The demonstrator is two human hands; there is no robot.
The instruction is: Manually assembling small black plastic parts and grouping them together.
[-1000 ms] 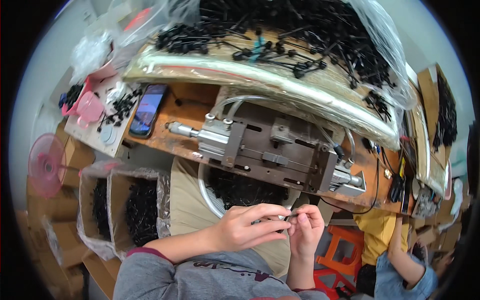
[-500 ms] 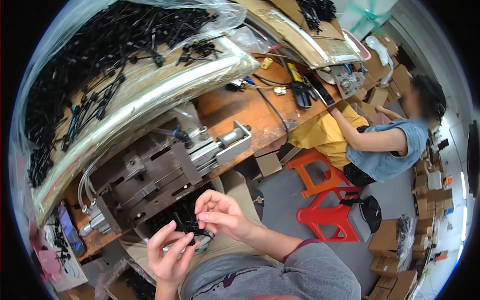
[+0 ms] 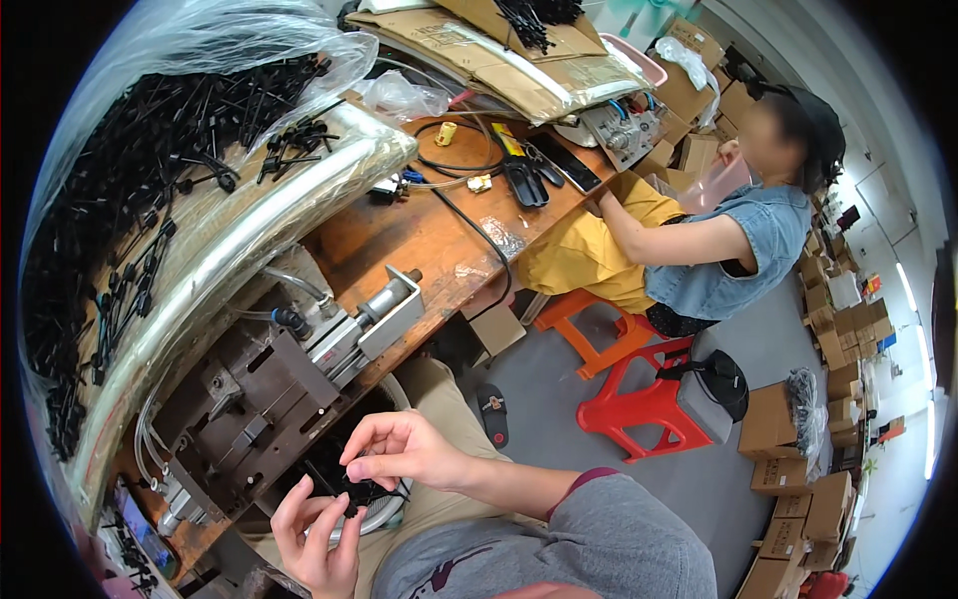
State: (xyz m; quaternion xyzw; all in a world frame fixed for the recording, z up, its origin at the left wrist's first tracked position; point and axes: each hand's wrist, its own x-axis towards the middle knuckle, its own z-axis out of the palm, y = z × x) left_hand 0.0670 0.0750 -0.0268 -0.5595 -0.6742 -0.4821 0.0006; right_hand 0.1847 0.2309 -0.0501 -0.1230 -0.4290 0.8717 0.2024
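Note:
Over my lap, my left hand [image 3: 317,547] is closed in a pinch around a small black plastic part [image 3: 351,508]. Just above and to the right of it, my right hand [image 3: 414,451] has thumb and forefinger pressed together; anything between them is too small to make out. The hands are close but apart. Beneath them, more black parts [image 3: 371,491] lie in a pale-rimmed container on my lap, partly hidden by my fingers. Ahead to the left, a dark metal fixture [image 3: 257,404] with a silver air cylinder [image 3: 384,304] is mounted at the bench edge.
A plastic-wrapped tray [image 3: 329,150] heaped with black parts [image 3: 120,220] covers the bench's left. Black-handled cutters [image 3: 524,180] and a phone [image 3: 564,163] lie farther along the wooden bench [image 3: 449,225]. A person [image 3: 728,230] sits at the right, near a red stool [image 3: 649,399] and cardboard boxes [image 3: 773,424].
The view has swung rightward, so the bench and fixture appear farther left. My right hand's fingers have drawn into a tighter pinch; the left still grips the black part. The person's head has turned.

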